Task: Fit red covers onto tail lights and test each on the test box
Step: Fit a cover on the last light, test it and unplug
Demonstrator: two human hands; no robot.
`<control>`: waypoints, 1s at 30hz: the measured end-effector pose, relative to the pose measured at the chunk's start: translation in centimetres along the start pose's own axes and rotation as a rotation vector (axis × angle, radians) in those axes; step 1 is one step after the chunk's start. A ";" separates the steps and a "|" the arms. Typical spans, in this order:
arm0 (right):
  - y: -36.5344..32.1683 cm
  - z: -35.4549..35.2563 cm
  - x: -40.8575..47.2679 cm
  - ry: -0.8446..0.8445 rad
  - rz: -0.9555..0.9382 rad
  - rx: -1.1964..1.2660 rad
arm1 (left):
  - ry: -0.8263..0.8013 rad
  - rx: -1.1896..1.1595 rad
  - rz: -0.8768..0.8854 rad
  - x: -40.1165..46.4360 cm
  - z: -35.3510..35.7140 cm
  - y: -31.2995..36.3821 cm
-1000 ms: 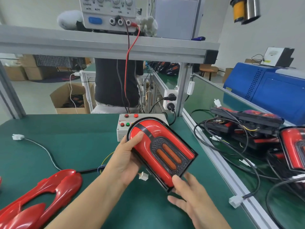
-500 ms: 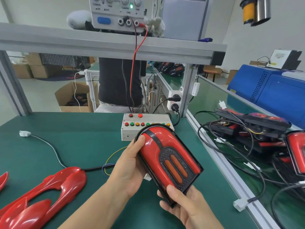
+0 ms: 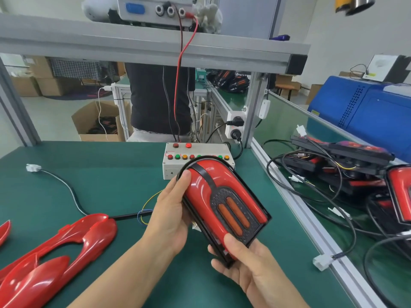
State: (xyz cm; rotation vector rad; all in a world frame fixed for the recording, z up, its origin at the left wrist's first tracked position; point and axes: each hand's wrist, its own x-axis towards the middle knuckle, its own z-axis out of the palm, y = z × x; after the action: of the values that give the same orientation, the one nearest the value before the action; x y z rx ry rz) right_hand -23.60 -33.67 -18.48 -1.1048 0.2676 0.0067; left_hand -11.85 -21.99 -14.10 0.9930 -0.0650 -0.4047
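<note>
Both hands grip glossy red arch-shaped tail light [image 3: 224,203]: left hand [image 3: 171,216] wraps side, right hand [image 3: 249,267] pinches black-rimmed end, above green surface [image 3: 111,178].

Bright, even overhead light fills the frame, casting only faint, soft shadows on the green counter [image 3: 106,187]. White glare streaks the glossy red covers [image 3: 66,247] at lower left. Wide-angle distortion bends the frame's edges; the far background is slightly soft.
</note>
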 end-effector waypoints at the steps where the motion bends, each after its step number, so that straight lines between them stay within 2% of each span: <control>1: 0.0 0.1 0.0 0.000 -0.006 0.005 | -0.013 -0.005 0.001 -0.1 0.0 0.1; 5: 0.1 0.2 0.0 0.022 -0.040 -0.006 | -0.061 0.007 0.003 -0.3 0.0 0.5; 12: 0.4 0.5 -0.3 0.001 -0.009 -0.001 | 0.021 0.052 0.024 -0.2 -0.6 0.3; 18: 0.7 0.7 -0.4 0.013 -0.033 -0.005 | -0.004 0.123 0.095 -0.8 -0.4 0.4; 24: 0.4 0.8 -0.4 -0.029 0.002 0.026 | 0.007 0.132 0.102 -0.9 -0.7 0.5; 30: 0.4 1.0 -0.4 -0.002 -0.008 -0.016 | 0.011 0.104 0.100 -1.0 -0.5 0.8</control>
State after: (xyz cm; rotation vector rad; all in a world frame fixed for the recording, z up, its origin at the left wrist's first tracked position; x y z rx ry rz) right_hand -23.79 -32.56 -18.28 -1.1218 0.2619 0.0028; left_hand -12.41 -20.79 -13.57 1.0898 -0.1265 -0.3065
